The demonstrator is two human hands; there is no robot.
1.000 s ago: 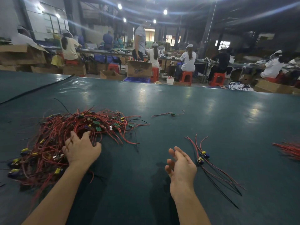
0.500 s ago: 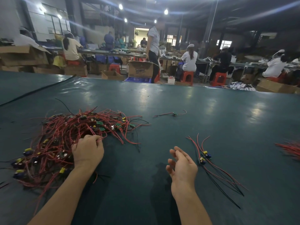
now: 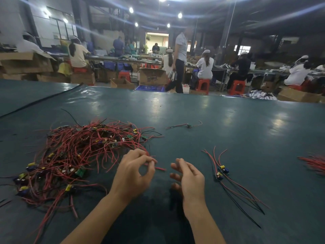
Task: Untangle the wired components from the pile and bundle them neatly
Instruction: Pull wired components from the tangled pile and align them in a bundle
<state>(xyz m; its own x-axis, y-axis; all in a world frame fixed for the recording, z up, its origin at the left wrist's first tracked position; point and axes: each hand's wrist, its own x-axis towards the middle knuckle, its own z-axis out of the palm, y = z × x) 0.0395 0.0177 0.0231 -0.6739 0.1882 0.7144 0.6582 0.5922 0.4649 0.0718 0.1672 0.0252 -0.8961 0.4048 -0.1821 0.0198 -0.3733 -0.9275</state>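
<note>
A tangled pile of red and black wires [image 3: 79, 155] with small yellow, blue and green components lies on the dark green table [image 3: 228, 131] at the left. My left hand [image 3: 133, 173] pinches a red wire [image 3: 159, 168] between thumb and fingertips at the pile's right edge; the wire still runs back into the pile. My right hand [image 3: 189, 178] hovers just to its right, fingers loosely curled, holding nothing. A small sorted set of wired components [image 3: 223, 171] lies to the right of that hand.
One stray wired component [image 3: 188, 125] lies farther back on the table. More red wires [image 3: 314, 163] show at the right edge. Beyond the table's far edge stand cardboard boxes [image 3: 152, 76], red stools, and several seated workers; one person [image 3: 180, 62] walks past.
My left hand has left the middle of the pile and moved right, now pinching a red wire. My right hand has shifted slightly toward it. The walking person moved right.
</note>
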